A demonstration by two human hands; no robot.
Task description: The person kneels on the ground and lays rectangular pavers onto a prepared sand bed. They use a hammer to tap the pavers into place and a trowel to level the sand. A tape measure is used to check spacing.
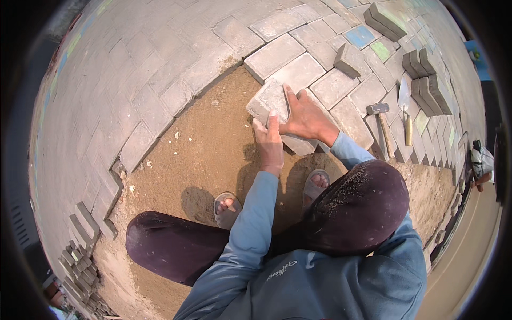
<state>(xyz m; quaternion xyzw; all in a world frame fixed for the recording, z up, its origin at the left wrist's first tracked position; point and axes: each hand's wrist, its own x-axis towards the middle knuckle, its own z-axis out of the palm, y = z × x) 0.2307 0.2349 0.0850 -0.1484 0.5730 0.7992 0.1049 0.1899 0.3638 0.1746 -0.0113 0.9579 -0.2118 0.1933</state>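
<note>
Between my two hands is a grey paving block (268,101), tilted above the sand beside the laid pavers. My left hand (269,141) grips its near edge, thumb up on the block's face. My right hand (309,118) holds its right side, with fingers reaching over the top. Part of the block's right and lower side is hidden by the hands. Just beyond it lie laid paving blocks (274,56), which border the bare brown sand bed (208,133).
A hammer (380,125) and a trowel (406,109) lie on the pavers to the right. Loose blocks stand stacked (431,95) at the far right. More blocks are piled (80,272) at the lower left. My sandalled feet rest on the sand.
</note>
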